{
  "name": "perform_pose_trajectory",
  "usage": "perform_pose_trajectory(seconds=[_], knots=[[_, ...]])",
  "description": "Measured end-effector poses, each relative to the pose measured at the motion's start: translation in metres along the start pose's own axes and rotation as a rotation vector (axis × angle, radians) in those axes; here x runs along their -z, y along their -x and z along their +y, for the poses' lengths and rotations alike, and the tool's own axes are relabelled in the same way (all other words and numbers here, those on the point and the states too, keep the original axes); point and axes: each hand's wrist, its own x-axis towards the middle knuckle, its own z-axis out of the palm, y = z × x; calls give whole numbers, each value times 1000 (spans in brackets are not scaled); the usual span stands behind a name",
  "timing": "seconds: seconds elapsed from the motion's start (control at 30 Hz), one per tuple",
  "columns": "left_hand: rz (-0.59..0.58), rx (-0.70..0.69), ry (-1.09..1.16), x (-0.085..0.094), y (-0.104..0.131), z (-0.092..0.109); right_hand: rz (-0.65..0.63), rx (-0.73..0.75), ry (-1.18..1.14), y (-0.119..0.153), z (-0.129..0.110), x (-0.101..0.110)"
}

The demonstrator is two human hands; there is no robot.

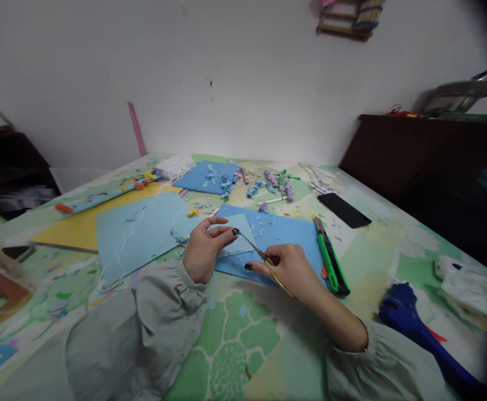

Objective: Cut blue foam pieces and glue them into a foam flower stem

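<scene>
My right hand (289, 268) is closed around the gold handles of small scissors (277, 278), whose blades point up and left toward my left fingertips. The thumb and fingers of my left hand (207, 248) are pinched together at the blade tips; anything between them is too small to make out. Under both hands lie a light blue sheet (243, 223) and a darker blue sheet (287, 234), with small blue scraps on them. A larger light blue sheet (143, 234) lies to the left, over a yellow sheet (74, 228).
A green utility knife (331, 259) lies right of my right hand, with a black phone (344, 210) beyond it. Purple and blue curled pieces (271, 179) sit at the back. A dark blue tool (410, 317) and a plastic bag (473, 292) are at the right.
</scene>
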Motion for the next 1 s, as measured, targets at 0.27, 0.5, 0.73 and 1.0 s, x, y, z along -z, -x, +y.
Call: perform_pose_trajectory(seconds=[0.27,0.5,0.73,1.0], knots=[[-9,5,-14,0,-1,-1,-6,-5,29,0,0,1],[-14,-6,-73,4,-1,-3,4,-18,79,1,0,1],[-25,-16,-112,4,-3,-3,14,-30,168,0,-2,1],[-28,87,20,-2,2,1,135,-293,497,-7,11,2]])
